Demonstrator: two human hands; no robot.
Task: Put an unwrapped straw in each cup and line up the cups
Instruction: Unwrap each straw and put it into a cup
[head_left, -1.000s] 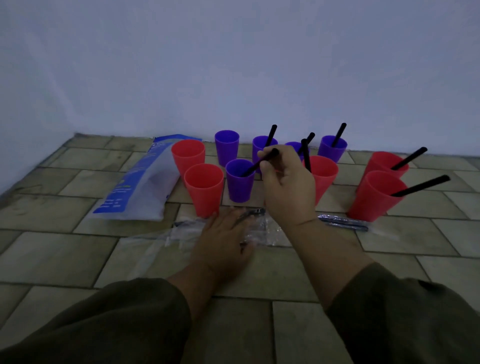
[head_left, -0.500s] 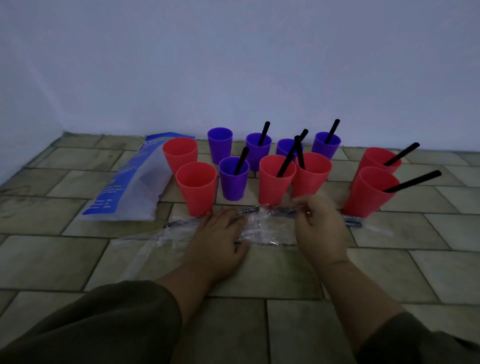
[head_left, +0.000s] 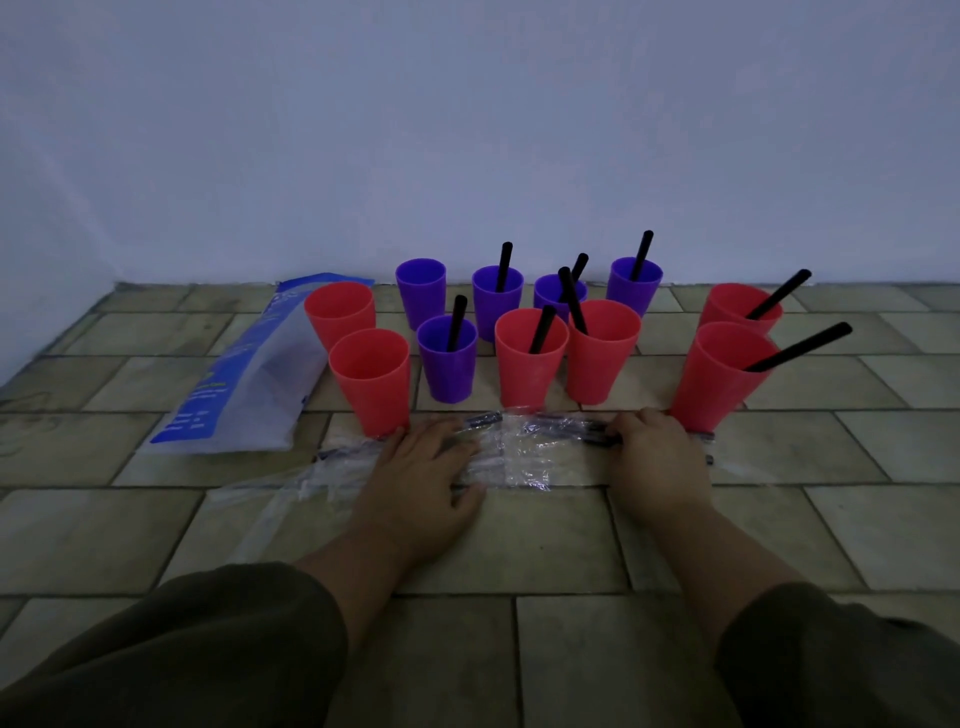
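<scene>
Several red and purple cups stand on the tiled floor by the wall. Black straws stick out of most. Two red cups at the left and the far-left purple cup hold no straw. The front purple cup holds a straw. Wrapped straws lie in crinkled clear plastic in front of the cups. My left hand lies flat on the plastic. My right hand curls its fingers over the wrapped straws at the right; how firm the grip is stays unclear.
A blue and white plastic bag lies on the floor left of the cups. The pale wall rises right behind the back row. A gap separates the two right red cups from the others.
My right hand dropped a straw into the front purple cup, then came down to the wrapped straws on the floor. The left hand stayed on the plastic.
</scene>
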